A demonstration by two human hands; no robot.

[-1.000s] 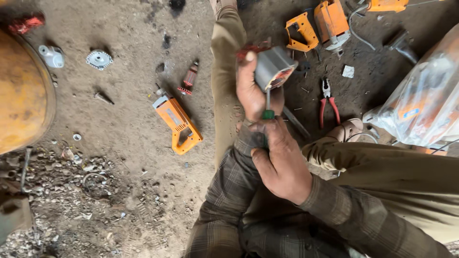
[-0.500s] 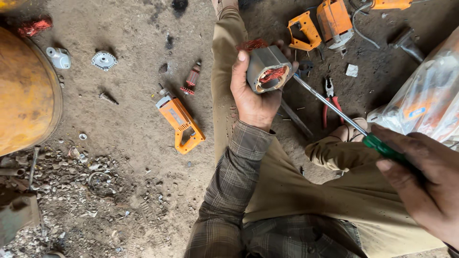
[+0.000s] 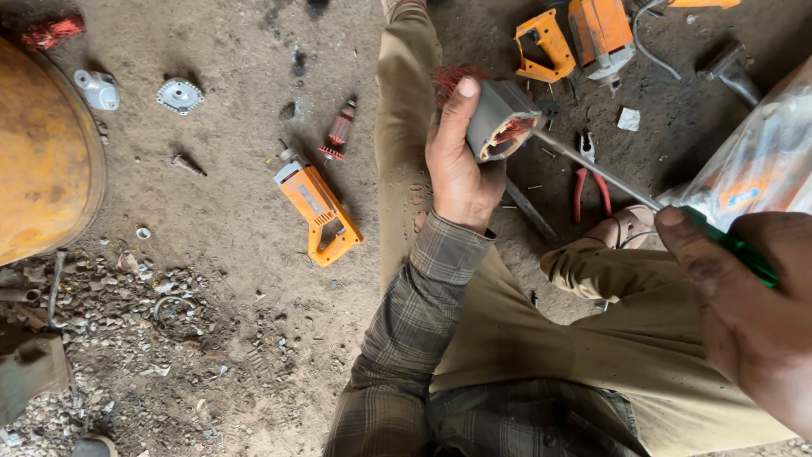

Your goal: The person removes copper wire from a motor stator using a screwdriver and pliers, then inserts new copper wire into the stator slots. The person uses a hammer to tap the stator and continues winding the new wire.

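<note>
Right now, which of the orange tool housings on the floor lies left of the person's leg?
The orange handle housing lying alone on the dirt, left of the leg. The other orange pieces cluster at the top right, beyond the left hand.

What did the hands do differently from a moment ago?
The right hand pulled back from below the left hand, drawing out the long green-handled screwdriver; its tip now pokes the grey metal motor stator with copper windings. The left hand kept gripping the stator. The orange tool housing stayed put.
</note>
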